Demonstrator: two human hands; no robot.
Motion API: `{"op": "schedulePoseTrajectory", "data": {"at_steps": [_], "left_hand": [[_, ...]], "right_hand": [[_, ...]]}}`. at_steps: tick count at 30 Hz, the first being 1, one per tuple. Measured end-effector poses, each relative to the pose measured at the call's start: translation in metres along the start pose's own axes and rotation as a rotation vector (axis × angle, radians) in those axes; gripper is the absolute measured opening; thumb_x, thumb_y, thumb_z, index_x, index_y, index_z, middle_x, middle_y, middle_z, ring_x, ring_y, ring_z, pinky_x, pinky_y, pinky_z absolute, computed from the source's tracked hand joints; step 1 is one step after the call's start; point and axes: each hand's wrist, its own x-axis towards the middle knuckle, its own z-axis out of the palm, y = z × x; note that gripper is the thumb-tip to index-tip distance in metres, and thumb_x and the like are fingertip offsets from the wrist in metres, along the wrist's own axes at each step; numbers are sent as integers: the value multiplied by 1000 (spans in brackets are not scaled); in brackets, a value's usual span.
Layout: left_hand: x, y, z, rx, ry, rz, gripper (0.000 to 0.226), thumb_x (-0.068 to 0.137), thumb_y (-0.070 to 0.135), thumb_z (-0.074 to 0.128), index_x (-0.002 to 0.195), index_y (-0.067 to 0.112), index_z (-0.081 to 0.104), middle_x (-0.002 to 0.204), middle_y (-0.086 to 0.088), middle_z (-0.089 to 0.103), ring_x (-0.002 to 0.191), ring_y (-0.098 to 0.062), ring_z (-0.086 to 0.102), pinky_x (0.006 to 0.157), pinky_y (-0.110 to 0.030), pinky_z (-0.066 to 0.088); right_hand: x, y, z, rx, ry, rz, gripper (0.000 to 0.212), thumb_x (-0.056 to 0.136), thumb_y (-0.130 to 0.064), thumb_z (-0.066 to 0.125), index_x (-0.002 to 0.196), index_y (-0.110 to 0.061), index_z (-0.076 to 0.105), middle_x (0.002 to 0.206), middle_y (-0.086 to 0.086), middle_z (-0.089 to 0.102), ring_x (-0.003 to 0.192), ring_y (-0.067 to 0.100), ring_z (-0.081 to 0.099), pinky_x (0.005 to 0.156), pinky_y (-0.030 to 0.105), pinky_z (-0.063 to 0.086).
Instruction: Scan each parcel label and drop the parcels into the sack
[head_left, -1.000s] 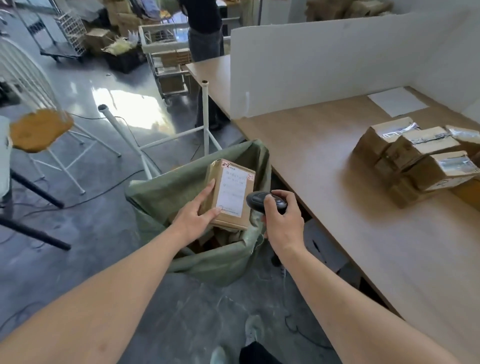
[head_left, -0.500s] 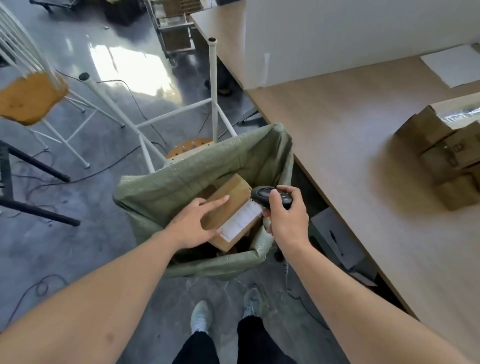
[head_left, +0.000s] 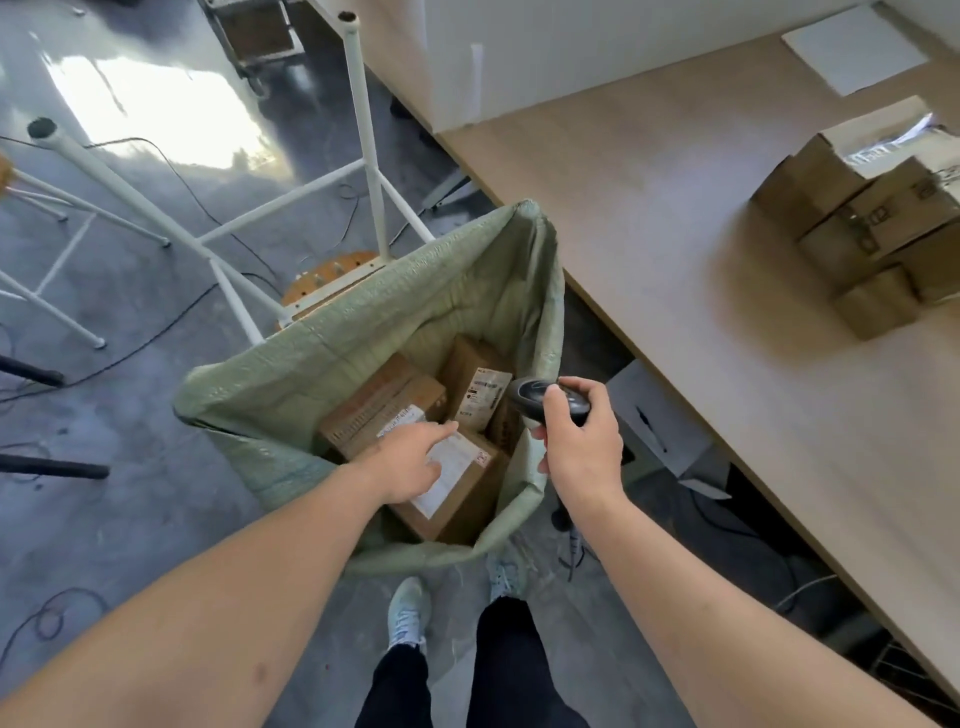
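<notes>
- The sack (head_left: 291, 384), green and woven, is taken as the landmark; it stands on the floor just beside the table (head_left: 675, 260), its mouth slumped open.
- A parcel (head_left: 467, 488), a small cardboard box with a white label on top, is seen inside the sack at the near side, resting against the near wall.
- The left hand (head_left: 410, 462) is laid over this parcel with fingers straight and loosely spread, the forefinger pointing across the label; nothing is gripped, and whether the palm touches the carton cannot be told.
- Two more parcels (head_left: 384, 405) are seen deeper in the sack, just beyond the near one, one lying flat and one propped on end.
- The scanner (head_left: 545, 402) is held over the sack's right rim by the right hand (head_left: 582, 447), the fingers curled round its body and the thumb laid on top.
- A stack of parcels (head_left: 872, 218) is left on the table, well apart from the sack to its right.
- The cartons are judged light and stiff: flat taped faces, crisp corners, small enough for one hand.
- A hold across two opposite side faces is judged best, label face left clear for scanning; the tape and label may be slippery.
- The sack is judged soft and limp, so its rim may fold inward; a dropped box may catch on it.
</notes>
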Motion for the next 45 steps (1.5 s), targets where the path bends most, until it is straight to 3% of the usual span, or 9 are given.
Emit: {"op": "schedulePoseTrajectory", "data": {"at_steps": [5, 10, 13, 18, 26, 31, 36, 39, 45], "left_hand": [[0, 18, -15, 113, 72, 63, 63, 105, 26, 58, 163, 28, 34, 170, -3, 30, 157, -24, 26, 127, -42, 25], [-12, 40, -36, 217, 113, 97, 62, 105, 38, 55, 163, 29, 35, 171, 2, 26, 155, -23, 30, 123, -43, 34], [-25, 54, -50, 272, 139, 134, 61, 105, 38, 55, 162, 28, 36, 171, 2, 26, 155, -24, 32, 123, -44, 35], [-54, 83, -67, 303, 175, 214, 58, 105, 37, 56, 160, 29, 40, 170, 5, 27, 149, -23, 40, 120, -44, 38], [-103, 142, -74, 351, 232, 352, 58, 105, 39, 57, 160, 30, 41, 168, 3, 30, 150, -25, 40, 120, -45, 40], [-126, 197, -70, 411, 258, 426, 62, 105, 40, 57, 162, 29, 36, 171, 2, 25, 153, -26, 35, 122, -45, 38], [-138, 264, -57, 470, 286, 519, 58, 104, 41, 53, 159, 28, 41, 164, -1, 37, 144, -28, 45, 116, -45, 42], [-145, 314, -39, 464, 301, 530, 59, 105, 39, 53, 161, 26, 38, 168, 2, 30, 149, -27, 40, 120, -46, 39], [-149, 417, 10, 483, 322, 582, 59, 105, 40, 56, 160, 28, 40, 166, 4, 33, 146, -27, 43, 118, -46, 42]], "right_hand": [[-7, -4, 2, 15, 14, -16, 20, 106, -43, 63, 125, -39, 59, 112, -10, 68, 93, 17, 76, 82, 48, 68], [-23, -17, 3, 26, 44, -46, 21, 104, -50, 63, 124, -43, 57, 111, -13, 68, 95, 17, 75, 82, 51, 68], [-37, -25, 0, 56, 69, -75, 25, 106, -47, 62, 128, -38, 57, 114, -9, 68, 95, 18, 74, 81, 49, 68], [-68, -36, -12, 97, 155, -128, 24, 106, -49, 61, 127, -40, 55, 109, -16, 63, 97, 19, 72, 82, 52, 68], [-121, -40, -50, 148, 294, -195, 24, 102, -53, 62, 121, -39, 57, 108, -4, 70, 95, 23, 74, 80, 56, 67], [-143, -45, -96, 170, 387, -236, 39, 82, -73, 52, 111, -47, 56, 102, -9, 72, 94, 24, 75, 83, 56, 64], [-155, -43, -163, 170, 442, -279, 35, 87, -65, 55, 114, -43, 56, 102, -16, 67, 99, 23, 71, 90, 53, 61], [-157, -33, -211, 181, 452, -298, 43, 79, -71, 50, 113, -46, 54, 103, -15, 67, 95, 23, 73, 85, 56, 64], [-158, -13, -312, 191, 492, -323, 32, 90, -63, 54, 117, -45, 52, 102, -14, 67, 92, 22, 72, 77, 57, 66]]}}
